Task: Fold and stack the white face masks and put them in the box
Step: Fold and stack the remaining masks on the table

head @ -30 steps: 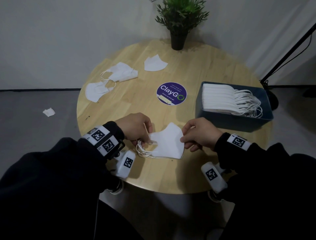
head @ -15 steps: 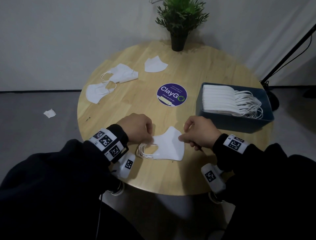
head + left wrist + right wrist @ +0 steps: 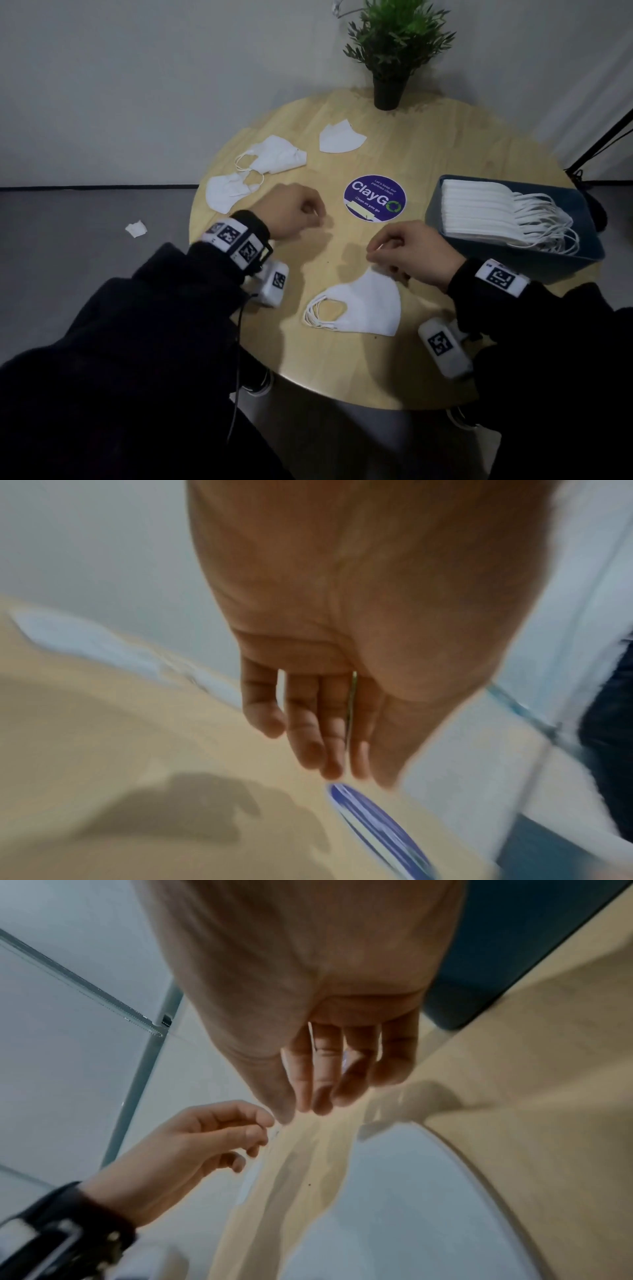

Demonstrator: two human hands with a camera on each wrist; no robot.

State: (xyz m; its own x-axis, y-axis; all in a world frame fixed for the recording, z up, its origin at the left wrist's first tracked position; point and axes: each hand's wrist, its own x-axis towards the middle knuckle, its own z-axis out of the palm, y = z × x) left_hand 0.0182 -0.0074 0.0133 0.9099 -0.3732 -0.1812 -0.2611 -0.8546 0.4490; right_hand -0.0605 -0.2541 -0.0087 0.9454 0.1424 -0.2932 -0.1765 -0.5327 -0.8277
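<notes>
A folded white mask (image 3: 366, 308) with its ear loops to the left lies flat on the round wooden table (image 3: 308, 363) near me; the right wrist view shows it too (image 3: 411, 1218). My right hand (image 3: 407, 253) hovers over its far corner with fingers (image 3: 329, 1085) loosely curled, holding nothing. My left hand (image 3: 294, 212) is lifted to the left and farther out, relaxed and empty (image 3: 318, 737). Three unfolded masks lie at the far left (image 3: 274, 154), (image 3: 226, 192) and far middle (image 3: 339, 138). The blue box (image 3: 513, 263) at the right holds a stack of folded masks (image 3: 479, 212).
A potted plant (image 3: 390, 68) stands at the table's far edge. A purple round sticker (image 3: 375, 198) lies flat at the centre. A white scrap (image 3: 136, 229) is on the grey floor to the left. A black stand leg (image 3: 603, 137) slants at the far right.
Both hands have let go of the folded mask, which now lies on the table. My left hand has moved up and away toward the far left; my right hand has lifted slightly.
</notes>
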